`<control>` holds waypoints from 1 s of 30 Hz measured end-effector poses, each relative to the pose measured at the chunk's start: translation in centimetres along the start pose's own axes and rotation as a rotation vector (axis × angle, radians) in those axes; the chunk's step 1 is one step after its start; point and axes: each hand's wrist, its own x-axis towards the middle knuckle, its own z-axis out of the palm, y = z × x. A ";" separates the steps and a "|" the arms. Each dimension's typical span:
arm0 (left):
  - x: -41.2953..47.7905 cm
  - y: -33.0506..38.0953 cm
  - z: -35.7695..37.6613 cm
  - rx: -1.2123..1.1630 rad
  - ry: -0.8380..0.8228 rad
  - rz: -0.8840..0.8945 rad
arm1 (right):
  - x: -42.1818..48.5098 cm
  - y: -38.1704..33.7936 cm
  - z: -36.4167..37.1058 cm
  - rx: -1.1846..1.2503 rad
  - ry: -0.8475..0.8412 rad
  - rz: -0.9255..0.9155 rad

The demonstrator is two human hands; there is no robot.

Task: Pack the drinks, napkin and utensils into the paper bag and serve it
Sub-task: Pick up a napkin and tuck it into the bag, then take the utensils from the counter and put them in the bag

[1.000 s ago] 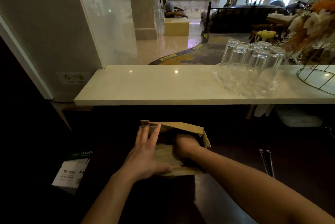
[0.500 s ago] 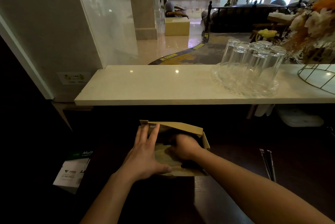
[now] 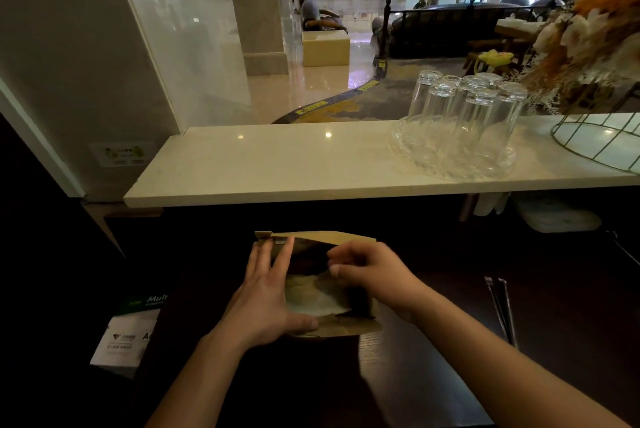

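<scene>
The paper bag point(image 3: 323, 309) is brown kraft paper, matt and creased, its inside dull and shadowed. It lies on a dark wood tabletop point(image 3: 398, 389) with a faint grain and a soft sheen. The far ledge point(image 3: 277, 164) is pale polished stone, glossy enough to carry light spots. On its right stand clear, smooth drinking glasses point(image 3: 464, 108) on a patterned glass tray point(image 3: 450, 164), beside a thin metal wire frame point(image 3: 595, 143). Near right, the utensils point(image 3: 502, 309) look like shiny metal.

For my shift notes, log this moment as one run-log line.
step: opening paper bag | left hand: flat against bag side | right hand: at bag mouth, nothing visibly held | utensils: on dark counter, unpacked
</scene>
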 end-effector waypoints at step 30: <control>-0.2 1.5 -0.5 0.017 -0.030 -0.018 | -8.4 23.2 -17.5 -0.716 0.491 0.838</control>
